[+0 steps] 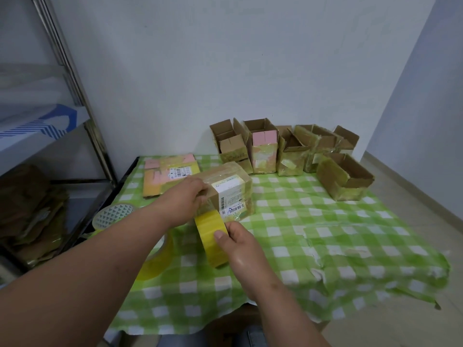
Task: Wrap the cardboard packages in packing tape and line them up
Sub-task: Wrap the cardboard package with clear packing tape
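Note:
A brown cardboard package with white shipping labels sits tilted above the green checked tablecloth. My left hand grips its left end from above. My right hand holds a yellow roll of packing tape right against the package's near lower edge. A row of several open cardboard boxes stands along the wall at the back, and one more open box lies in front of the row at the right.
Flattened boxes with pink and yellow patches lie at the table's back left. A clear tape roll with a triangle-patterned core and a second yellow roll sit near the left edge. A metal shelf with cardboard scraps stands on the left.

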Demonstrator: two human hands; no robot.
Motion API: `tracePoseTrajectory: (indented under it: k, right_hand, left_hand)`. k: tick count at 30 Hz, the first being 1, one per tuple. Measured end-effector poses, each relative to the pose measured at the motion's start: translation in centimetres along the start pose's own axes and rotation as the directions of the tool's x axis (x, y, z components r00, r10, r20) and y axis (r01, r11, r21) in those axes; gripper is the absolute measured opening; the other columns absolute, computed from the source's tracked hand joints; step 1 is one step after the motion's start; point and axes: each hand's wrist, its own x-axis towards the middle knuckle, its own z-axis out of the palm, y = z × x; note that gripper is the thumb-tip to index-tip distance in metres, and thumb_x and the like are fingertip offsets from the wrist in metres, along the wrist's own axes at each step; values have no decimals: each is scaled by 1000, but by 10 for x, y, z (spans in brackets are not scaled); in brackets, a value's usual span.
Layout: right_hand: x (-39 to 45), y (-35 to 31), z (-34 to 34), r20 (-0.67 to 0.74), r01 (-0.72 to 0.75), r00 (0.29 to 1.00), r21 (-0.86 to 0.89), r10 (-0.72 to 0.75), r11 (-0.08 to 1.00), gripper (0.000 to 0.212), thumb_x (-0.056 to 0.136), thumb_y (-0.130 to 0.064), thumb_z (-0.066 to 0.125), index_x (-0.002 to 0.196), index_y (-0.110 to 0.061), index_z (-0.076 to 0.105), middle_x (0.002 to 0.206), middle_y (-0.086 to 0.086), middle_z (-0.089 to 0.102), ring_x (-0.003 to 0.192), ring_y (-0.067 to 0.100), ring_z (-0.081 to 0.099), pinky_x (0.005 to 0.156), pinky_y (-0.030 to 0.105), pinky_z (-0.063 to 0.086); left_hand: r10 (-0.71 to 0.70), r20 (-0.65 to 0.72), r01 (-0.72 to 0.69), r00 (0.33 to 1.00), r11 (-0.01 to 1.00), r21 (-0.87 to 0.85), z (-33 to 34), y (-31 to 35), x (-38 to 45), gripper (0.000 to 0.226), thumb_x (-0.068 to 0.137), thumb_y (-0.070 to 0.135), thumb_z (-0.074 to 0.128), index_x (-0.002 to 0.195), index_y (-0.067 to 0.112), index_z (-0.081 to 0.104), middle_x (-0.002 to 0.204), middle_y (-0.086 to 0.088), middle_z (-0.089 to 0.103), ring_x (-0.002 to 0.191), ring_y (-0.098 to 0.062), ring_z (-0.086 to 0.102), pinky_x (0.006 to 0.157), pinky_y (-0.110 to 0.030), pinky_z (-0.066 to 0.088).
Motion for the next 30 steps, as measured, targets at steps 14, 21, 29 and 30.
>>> tracePoseTrajectory:
  k: [14, 21, 29, 30]
  right_hand:
    - [-4, 11, -1, 59, 50, 997, 103, -56, 993, 31, 87, -39, 51, 106, -21, 66, 109, 13, 66, 103, 33, 60, 95, 46, 47]
    - [-4, 12, -21, 142, 1, 990, 100, -16, 995, 30, 88, -39, 58, 107, -20, 69, 110, 14, 68, 103, 29, 62, 100, 47, 46]
    - [17, 5, -58, -212, -129, 972, -135, 99, 982, 16, 88, -22, 62, 77, -26, 73, 71, -11, 69, 64, 3, 61, 56, 19, 44]
    - [23, 5, -59, -295, -145, 953, -257, 66, 955, 17, 90, -25, 61, 75, -25, 69, 69, -12, 67, 65, 4, 62, 53, 19, 44]
  left_hand:
    - [-50, -42, 43, 998, 989, -143, 4, -9, -3, 28, 99, 25, 52, 125, 21, 43, 109, 5, 53, 99, -16, 55, 81, -31, 43]
    - [-81, -157, 66, 984, 993, -100, 11, -5, -17, 44, 87, 40, 68, 127, 27, 58, 132, 3, 42, 129, -22, 34, 108, -35, 30]
    - [-360, 70, 333, 930, 752, -569, 17, 6, -30, 66, 84, 36, 74, 142, 47, 44, 137, -5, 54, 111, -27, 58, 85, -31, 47]
    - [-367, 90, 347, 926, 731, -587, 18, 7, -30, 66, 85, 35, 73, 142, 47, 42, 138, -8, 54, 112, -28, 59, 78, -26, 49]
